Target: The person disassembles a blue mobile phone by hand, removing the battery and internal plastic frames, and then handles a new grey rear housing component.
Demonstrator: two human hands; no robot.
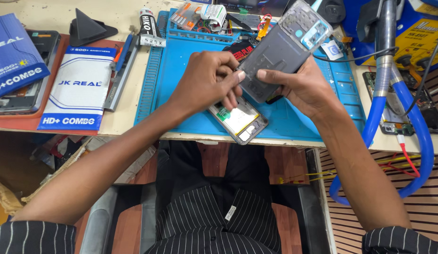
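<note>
Both hands [256, 82] on back cover [280, 51] (grey)

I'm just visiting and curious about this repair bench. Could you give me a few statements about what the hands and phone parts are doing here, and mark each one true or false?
1. Both hands hold the grey phone back cover above the mat. True: the left hand pinches its lower edge and the right hand supports it from the side.
2. The opened phone body lies on the blue work mat. True.
3. The work mat is red. False: it is blue.
4. The opened phone body sits in the right hand. False: it rests on the mat, below the left hand.
5. A thick blue hose curves at the right of the bench. True.
</note>
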